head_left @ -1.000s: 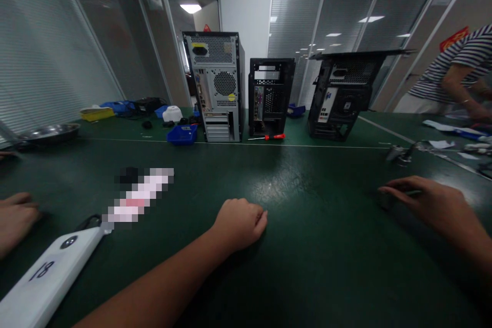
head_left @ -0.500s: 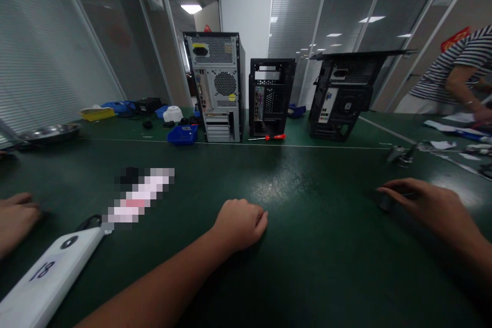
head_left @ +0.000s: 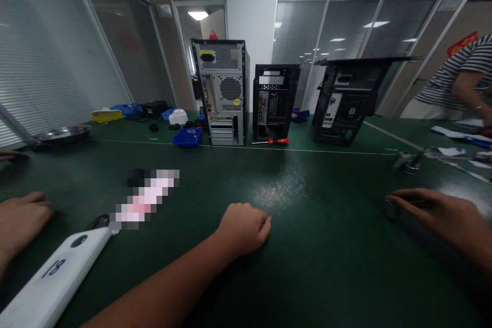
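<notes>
Here's the small grey part (head_left: 391, 208), out toward the right edge of the desk (head_left: 326, 266), pinched between thumb and fingertips of the right hand (head_left: 438, 210), a tip grip presumably because there's so little to grab! The left hand (head_left: 245, 229) rests mid-desk, fingers curled into a fist, perhaps just for support; whether it hides anything, can't tell. Toward the far edge, three computer cases (head_left: 226, 92) stand upright, backs turned this way, maybe for easy viewing, a red screwdriver (head_left: 279, 141) before the middle one

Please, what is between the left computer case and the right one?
In the head view: a black computer case, a red-handled screwdriver before it, and a blue tray to its right.
</notes>
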### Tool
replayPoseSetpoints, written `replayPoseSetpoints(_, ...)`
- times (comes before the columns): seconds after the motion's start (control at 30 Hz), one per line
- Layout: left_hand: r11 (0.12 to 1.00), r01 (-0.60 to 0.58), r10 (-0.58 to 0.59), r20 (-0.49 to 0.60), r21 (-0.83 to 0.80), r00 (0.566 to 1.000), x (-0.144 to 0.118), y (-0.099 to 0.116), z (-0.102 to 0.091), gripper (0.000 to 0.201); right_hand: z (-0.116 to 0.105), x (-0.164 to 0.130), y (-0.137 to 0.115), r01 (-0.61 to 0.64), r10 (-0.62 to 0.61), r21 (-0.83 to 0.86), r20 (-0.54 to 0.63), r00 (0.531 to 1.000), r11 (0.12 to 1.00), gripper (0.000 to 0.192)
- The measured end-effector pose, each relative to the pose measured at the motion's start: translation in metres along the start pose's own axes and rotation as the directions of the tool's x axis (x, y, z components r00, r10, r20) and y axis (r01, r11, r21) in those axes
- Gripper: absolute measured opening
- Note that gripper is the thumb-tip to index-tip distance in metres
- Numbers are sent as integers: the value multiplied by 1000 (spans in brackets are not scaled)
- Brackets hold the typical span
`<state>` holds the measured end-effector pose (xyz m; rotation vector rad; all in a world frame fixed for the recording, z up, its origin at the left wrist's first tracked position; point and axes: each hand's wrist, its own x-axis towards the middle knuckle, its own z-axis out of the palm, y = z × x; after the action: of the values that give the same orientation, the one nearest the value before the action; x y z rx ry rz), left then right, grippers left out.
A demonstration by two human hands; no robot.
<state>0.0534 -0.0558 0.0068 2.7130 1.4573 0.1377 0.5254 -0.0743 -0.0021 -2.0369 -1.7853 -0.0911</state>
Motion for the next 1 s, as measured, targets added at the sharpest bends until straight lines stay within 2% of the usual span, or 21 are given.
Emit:
replayPoseSetpoints(0.13,1000,-6,6,-9,-8,1000,0,0,0,49,2,-1,-3,34,-34,3,-40,999,999,51)
replayPoseSetpoints(0.27,1000,-2,2,-11,-14,1000,0,0,0,50,1,-1,-7,65,-65,1,-23,998,998,50)
replayPoseSetpoints(0.4,1000,-15,15,-23,-12,1000,0,-1,1,49,-1,-1,-10,37,-37,3,11,999,999,49)
replayPoseSetpoints(0.6,1000,-17,16,-34,-17,999,1,-3,5,49,-7,2,-15,-193,187,37,127,974,981,58)
replayPoseSetpoints(0.8,1000,-18,18,-41,-13,999,1,-3,5,50,-8,8,-14,-286,250,214,182,951,934,51)
replayPoseSetpoints(0.93,1000,-14,14,-27,-17,1000,1,-2,4,49,-10,9,-9,-431,341,296,309,888,852,52)
replayPoseSetpoints(1.0,1000,-15,14,-23,-17,1000,1,-2,3,49,-12,8,-7,-454,340,306,358,869,837,52)
